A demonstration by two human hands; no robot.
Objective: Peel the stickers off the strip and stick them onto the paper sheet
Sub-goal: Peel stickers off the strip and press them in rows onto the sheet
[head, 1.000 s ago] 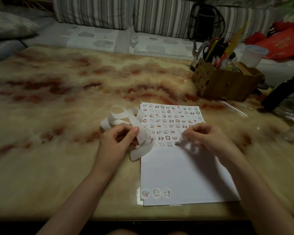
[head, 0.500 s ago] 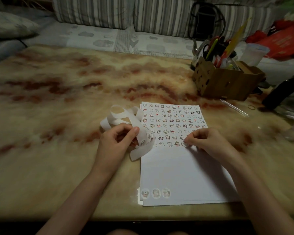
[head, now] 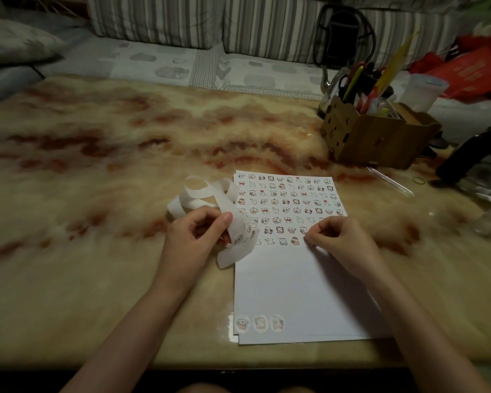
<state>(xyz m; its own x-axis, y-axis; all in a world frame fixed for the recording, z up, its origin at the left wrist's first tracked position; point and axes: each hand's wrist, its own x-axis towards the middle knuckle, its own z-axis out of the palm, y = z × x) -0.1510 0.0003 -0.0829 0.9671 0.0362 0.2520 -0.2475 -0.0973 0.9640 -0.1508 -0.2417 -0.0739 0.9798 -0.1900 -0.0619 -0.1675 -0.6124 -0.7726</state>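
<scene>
Left hand (head: 194, 239): I see it pinching the strip (head: 210, 198), just left of the sheet (head: 295, 293).
Right hand (head: 343, 242): fingers curled, tips down on the sheet at the end of the lowest sticker row; I cannot tell whether they grip anything.
Stickers (head: 288, 199): rows fill the sheet's far half; three more at its near left corner.

Home living room — striped sofa cushions (head: 270, 24), marble-patterned table (head: 97, 165)
</scene>
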